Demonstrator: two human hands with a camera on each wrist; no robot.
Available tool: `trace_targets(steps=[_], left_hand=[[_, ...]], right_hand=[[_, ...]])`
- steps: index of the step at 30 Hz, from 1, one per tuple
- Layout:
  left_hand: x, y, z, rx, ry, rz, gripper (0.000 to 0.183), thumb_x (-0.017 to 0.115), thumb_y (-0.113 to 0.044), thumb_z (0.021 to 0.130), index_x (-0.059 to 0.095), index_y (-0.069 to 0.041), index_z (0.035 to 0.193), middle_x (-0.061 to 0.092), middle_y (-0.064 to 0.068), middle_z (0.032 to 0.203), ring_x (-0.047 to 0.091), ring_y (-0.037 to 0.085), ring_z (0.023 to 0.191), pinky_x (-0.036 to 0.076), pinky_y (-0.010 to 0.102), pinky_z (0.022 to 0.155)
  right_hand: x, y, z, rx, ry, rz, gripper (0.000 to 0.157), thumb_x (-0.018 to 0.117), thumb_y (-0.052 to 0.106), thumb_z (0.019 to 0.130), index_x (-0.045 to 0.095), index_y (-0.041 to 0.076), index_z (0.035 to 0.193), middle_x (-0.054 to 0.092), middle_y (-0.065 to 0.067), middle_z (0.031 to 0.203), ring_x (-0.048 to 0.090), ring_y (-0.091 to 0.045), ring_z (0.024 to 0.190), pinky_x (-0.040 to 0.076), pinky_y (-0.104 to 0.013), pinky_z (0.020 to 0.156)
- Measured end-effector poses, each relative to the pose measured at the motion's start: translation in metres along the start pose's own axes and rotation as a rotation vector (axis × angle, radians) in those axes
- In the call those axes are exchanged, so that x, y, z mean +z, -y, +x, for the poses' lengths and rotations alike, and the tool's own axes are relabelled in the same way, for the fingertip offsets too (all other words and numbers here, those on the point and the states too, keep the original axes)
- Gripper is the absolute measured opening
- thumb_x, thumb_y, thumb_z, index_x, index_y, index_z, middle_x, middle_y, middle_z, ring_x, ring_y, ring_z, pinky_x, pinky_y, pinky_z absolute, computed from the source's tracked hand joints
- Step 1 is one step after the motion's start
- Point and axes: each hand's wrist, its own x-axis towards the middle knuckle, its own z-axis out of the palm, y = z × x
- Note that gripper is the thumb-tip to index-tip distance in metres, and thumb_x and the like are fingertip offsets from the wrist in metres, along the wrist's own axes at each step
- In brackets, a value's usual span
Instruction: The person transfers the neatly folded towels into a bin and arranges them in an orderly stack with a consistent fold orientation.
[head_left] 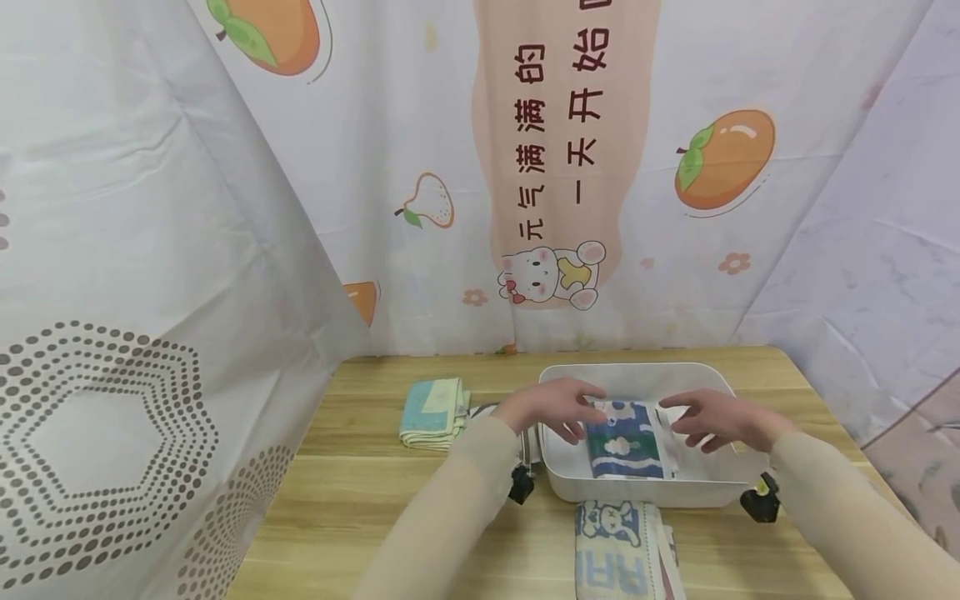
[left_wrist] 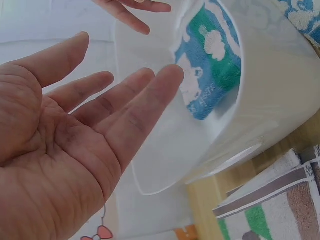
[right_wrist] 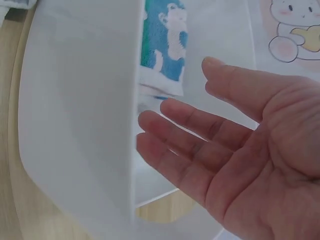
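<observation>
A folded blue and green towel (head_left: 624, 442) with white figures lies inside a white plastic bin (head_left: 637, 493) on the table. My left hand (head_left: 553, 406) is over the bin's left side, fingers spread and holding nothing. Over the right side, my right hand (head_left: 716, 418) hovers with relaxed fingers, also holding nothing. In the left wrist view the palm and straight fingers of the left hand (left_wrist: 95, 125) show beside the towel (left_wrist: 210, 60). The right wrist view shows the right hand (right_wrist: 215, 150) with its fingertips near the bin wall (right_wrist: 80, 115).
A folded teal and cream towel (head_left: 433, 412) sits left of the bin. Between them a striped towel (left_wrist: 270, 205) is partly hidden by the left arm. In front of the bin lies a blue and white bear-patterned towel (head_left: 618, 550). A printed curtain (head_left: 420, 275) hangs behind the wooden table (head_left: 360, 500).
</observation>
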Motion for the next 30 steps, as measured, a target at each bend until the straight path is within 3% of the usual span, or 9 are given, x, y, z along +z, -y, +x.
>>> trace_targets(steps=[12, 18, 24, 30], left_hand=[[0.001, 0.003, -0.031, 0.058, -0.001, -0.109, 0.055, 0.066, -0.028, 0.101, 0.049, -0.017, 0.152, 0.068, 0.007, 0.127, 0.074, 0.024, 0.094, 0.063, 0.036, 0.076], [0.005, 0.009, -0.047, 0.044, -0.018, -0.139, 0.050, 0.067, -0.030, 0.100, 0.055, -0.022, 0.148, 0.070, 0.003, 0.118, 0.075, 0.022, 0.088, 0.061, 0.037, 0.081], [0.011, 0.016, -0.059, 0.060, -0.012, -0.242, 0.046, 0.069, -0.028, 0.100, 0.059, -0.022, 0.144, 0.069, 0.000, 0.112, 0.074, 0.024, 0.092, 0.062, 0.041, 0.081], [0.015, 0.022, -0.067, 0.070, -0.009, -0.189, 0.042, 0.069, -0.030, 0.099, 0.061, -0.027, 0.141, 0.071, -0.004, 0.110, 0.075, 0.019, 0.089, 0.062, 0.042, 0.079]], right_hand=[[0.003, 0.000, -0.018, -0.125, 0.027, 0.136, 0.071, 0.067, 0.023, 0.100, 0.033, -0.007, 0.155, 0.063, -0.025, 0.130, 0.066, -0.036, 0.109, 0.060, -0.046, 0.088], [0.004, 0.002, -0.027, -0.147, 0.055, 0.210, 0.071, 0.066, 0.023, 0.101, 0.031, -0.005, 0.157, 0.062, -0.023, 0.133, 0.067, -0.036, 0.112, 0.059, -0.044, 0.092], [0.005, 0.001, -0.036, -0.230, 0.083, 0.257, 0.066, 0.060, 0.020, 0.104, 0.030, -0.007, 0.156, 0.065, -0.018, 0.133, 0.068, -0.033, 0.112, 0.059, -0.041, 0.092], [0.008, -0.001, -0.042, -0.251, 0.109, 0.298, 0.062, 0.058, 0.017, 0.105, 0.031, -0.007, 0.155, 0.066, -0.018, 0.129, 0.067, -0.034, 0.111, 0.059, -0.041, 0.092]])
